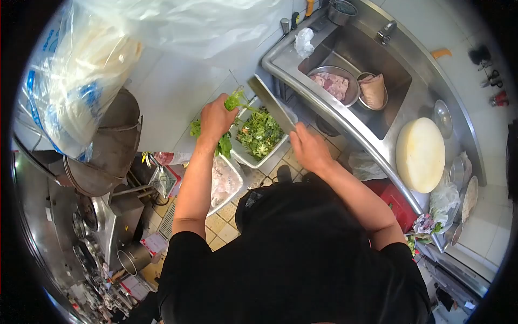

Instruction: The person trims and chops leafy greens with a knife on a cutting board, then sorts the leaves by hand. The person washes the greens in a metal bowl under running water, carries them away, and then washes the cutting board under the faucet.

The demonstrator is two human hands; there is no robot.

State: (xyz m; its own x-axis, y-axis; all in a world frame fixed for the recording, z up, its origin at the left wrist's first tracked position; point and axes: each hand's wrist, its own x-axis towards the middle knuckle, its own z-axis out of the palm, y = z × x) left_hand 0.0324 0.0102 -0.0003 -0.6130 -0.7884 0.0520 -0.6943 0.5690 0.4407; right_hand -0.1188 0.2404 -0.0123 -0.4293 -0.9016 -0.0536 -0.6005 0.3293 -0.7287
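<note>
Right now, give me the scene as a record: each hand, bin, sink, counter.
left hand: holds greens
right hand: grips cleaver by its handle end
bin: more greens inside
sink: two bowls, meat in each
counter: thick round block, right of sink

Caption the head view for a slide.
By a bin of loose greens, the left hand holds leafy stems and the right hand a knife.
</note>
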